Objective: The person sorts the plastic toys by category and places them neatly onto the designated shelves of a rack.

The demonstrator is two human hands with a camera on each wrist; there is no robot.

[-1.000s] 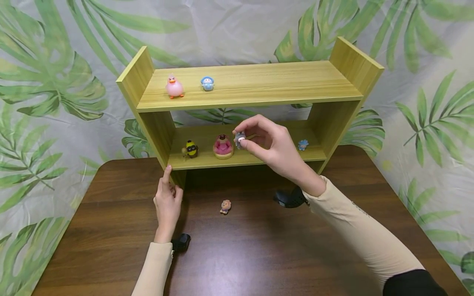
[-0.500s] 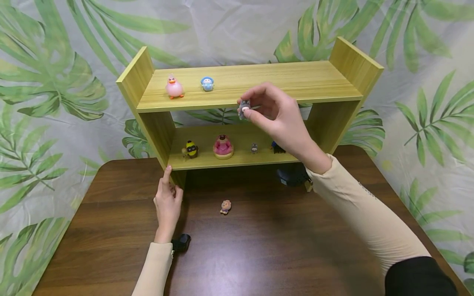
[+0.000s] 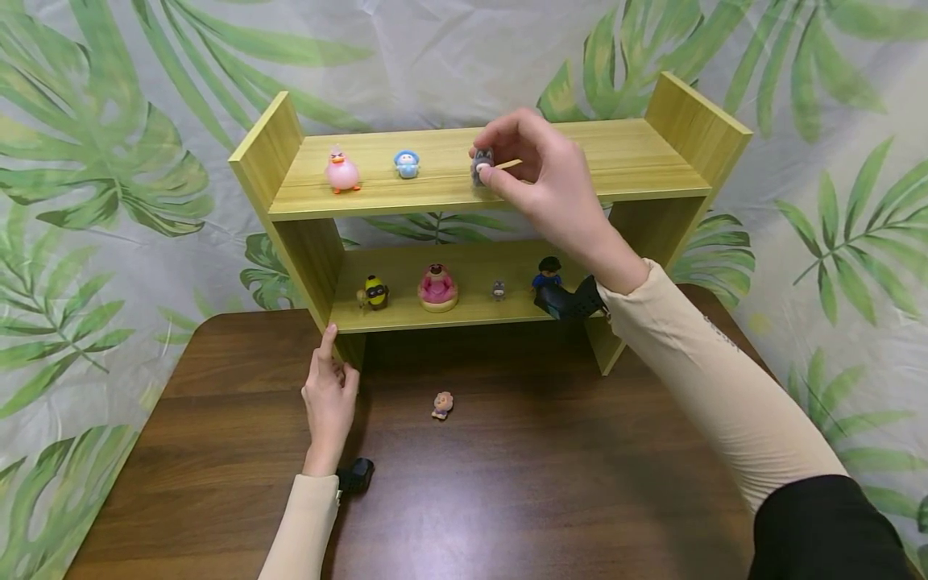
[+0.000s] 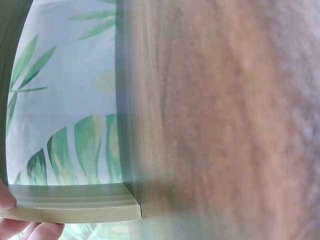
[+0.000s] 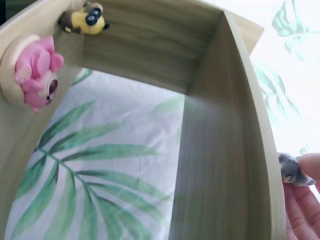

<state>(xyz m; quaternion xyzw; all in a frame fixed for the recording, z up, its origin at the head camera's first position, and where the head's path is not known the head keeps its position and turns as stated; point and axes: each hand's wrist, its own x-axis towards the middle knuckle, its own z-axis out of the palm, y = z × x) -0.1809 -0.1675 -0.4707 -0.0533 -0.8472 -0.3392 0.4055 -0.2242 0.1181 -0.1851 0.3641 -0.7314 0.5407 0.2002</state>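
Observation:
My right hand [image 3: 547,173] pinches a small grey figurine [image 3: 482,167] with a pale face between thumb and fingertips. It is at the upper board of a wooden shelf [image 3: 580,189], near the front edge; whether it touches the board I cannot tell. In the right wrist view the grey figurine [image 5: 291,170] shows beside the board edge. My left hand [image 3: 329,403] holds the shelf's left side panel low down, index finger extended. The left wrist view shows fingers [image 4: 45,231] on both sides of that panel [image 4: 75,204].
A pink bird figurine [image 3: 341,171] and a blue figurine [image 3: 407,164] stand on the upper board. Below are a yellow figurine [image 3: 374,292], a pink bear [image 3: 437,288], a tiny grey figurine [image 3: 498,290] and a blue-clad figurine [image 3: 548,272]. A lion-like figurine [image 3: 442,405] lies on the table [image 3: 507,483].
My right hand has risen with the grey figurine from before the lower board to the upper board, uncovering figurines below. The left hand has stayed put.

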